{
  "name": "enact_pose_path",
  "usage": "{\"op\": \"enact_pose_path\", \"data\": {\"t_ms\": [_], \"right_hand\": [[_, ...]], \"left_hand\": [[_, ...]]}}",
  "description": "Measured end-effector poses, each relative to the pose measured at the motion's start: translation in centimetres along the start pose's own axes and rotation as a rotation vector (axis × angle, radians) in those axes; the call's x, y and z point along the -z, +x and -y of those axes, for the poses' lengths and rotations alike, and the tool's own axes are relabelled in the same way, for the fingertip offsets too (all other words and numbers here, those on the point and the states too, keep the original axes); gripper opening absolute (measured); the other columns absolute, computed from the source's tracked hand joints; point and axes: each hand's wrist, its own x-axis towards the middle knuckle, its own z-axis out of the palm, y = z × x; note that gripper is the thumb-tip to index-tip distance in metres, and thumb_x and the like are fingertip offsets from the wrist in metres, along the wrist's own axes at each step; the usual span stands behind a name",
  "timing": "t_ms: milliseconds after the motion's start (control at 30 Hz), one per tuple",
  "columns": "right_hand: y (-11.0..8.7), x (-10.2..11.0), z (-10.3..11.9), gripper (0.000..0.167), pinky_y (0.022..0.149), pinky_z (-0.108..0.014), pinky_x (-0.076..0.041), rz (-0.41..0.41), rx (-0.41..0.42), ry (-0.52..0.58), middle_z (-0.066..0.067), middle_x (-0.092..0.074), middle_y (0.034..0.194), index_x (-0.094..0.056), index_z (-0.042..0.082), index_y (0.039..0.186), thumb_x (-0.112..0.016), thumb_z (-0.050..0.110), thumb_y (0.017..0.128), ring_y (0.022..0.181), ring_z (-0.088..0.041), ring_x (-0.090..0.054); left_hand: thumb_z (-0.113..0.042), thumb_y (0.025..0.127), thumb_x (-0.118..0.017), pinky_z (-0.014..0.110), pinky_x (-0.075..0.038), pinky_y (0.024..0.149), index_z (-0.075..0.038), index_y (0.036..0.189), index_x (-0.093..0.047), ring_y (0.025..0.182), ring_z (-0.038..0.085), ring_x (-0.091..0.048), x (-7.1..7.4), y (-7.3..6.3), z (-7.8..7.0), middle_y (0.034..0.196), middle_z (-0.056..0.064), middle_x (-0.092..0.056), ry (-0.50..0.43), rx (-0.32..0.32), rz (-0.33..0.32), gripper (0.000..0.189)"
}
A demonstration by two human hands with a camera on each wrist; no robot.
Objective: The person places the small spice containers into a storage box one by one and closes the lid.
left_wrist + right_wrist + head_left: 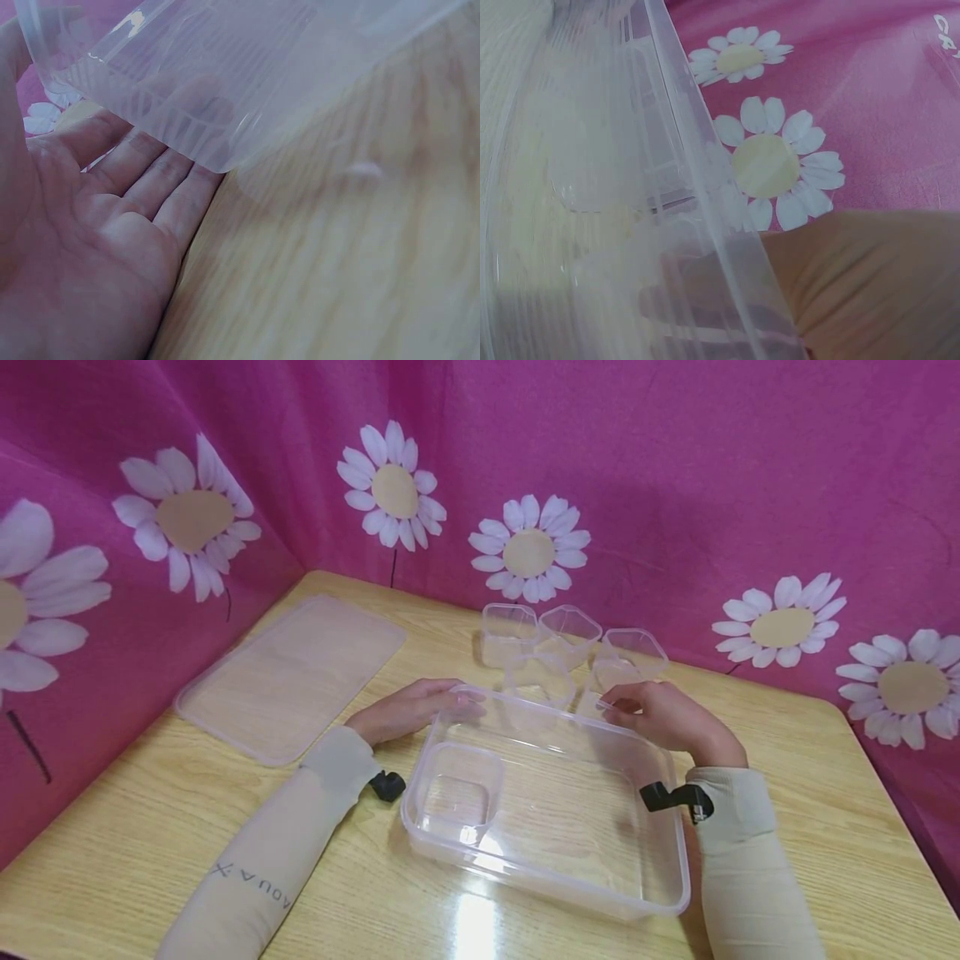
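A large clear rectangular plastic container stands open-topped on the table. One small clear square cup sits inside its near left corner. My left hand holds the container's far left corner, thumb over the rim; in the left wrist view its fingers reach round the plastic's lower corner. My right hand is just beyond the far right rim, its curled fingertips pinching the edge of a small clear cup, partly hidden by the container. Through the plastic in the right wrist view, the right fingers look blurred.
Several more small clear cups stand grouped behind the container, near the back of the wooden table. A flat translucent lid lies at the left. A pink curtain with daisies closes off the back and left side.
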Motion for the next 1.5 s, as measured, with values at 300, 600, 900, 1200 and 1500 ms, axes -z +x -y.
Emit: {"op": "enact_pose_path", "data": {"t_ms": [300,600,900,1200,1500], "right_hand": [[0.2,-0.3,-0.2,0.027,0.098,-0.052,-0.058,-0.026,-0.007,0.028,-0.012,-0.079,0.112,-0.074,0.007,0.123,-0.07,0.016,0.098,0.105,-0.026,-0.073],[0.2,-0.3,-0.2,0.028,0.094,-0.05,-0.059,-0.024,0.008,0.0,-0.011,-0.079,0.109,-0.074,0.006,0.124,-0.069,0.018,0.099,0.1,-0.023,-0.073],[0.1,-0.1,0.2,0.025,0.085,-0.044,-0.062,-0.089,0.059,-0.047,-0.009,-0.079,0.101,-0.075,0.005,0.12,-0.071,0.011,0.096,0.091,-0.02,-0.072],[-0.3,0.1,0.5,0.025,0.085,-0.046,-0.063,-0.167,0.08,-0.059,-0.011,-0.08,0.104,-0.074,0.004,0.12,-0.07,0.008,0.096,0.096,-0.026,-0.076],[-0.6,0.5,0.9,0.024,0.086,-0.049,-0.063,-0.223,0.12,-0.07,-0.015,-0.08,0.103,-0.074,0.002,0.118,-0.069,0.005,0.095,0.096,-0.03,-0.077]], "left_hand": [[-0.033,0.109,-0.048,0.052,-0.031,0.129,-0.008,0.144,-0.06,0.149,0.024,-0.047,-0.1,0.0,-0.1,0.153,0.007,-0.058,-0.009,0.004,0.004,0.045],[-0.032,0.109,-0.047,0.052,-0.033,0.128,-0.007,0.146,-0.058,0.146,0.024,-0.051,-0.1,0.0,0.1,0.149,0.007,-0.062,-0.019,-0.006,0.01,0.046],[-0.034,0.109,-0.047,0.052,-0.033,0.128,-0.008,0.146,-0.058,0.147,0.024,-0.05,0.0,0.1,0.3,0.15,0.007,-0.061,-0.021,-0.018,0.01,0.046],[-0.034,0.11,-0.047,0.053,-0.031,0.129,-0.009,0.143,-0.062,0.15,0.023,-0.044,0.0,0.1,0.0,0.154,0.005,-0.057,0.011,-0.006,0.0,0.044],[-0.033,0.109,-0.049,0.052,-0.03,0.129,-0.01,0.143,-0.062,0.151,0.023,-0.044,-0.1,0.0,-0.1,0.154,0.004,-0.057,-0.004,0.005,-0.002,0.043]]}}
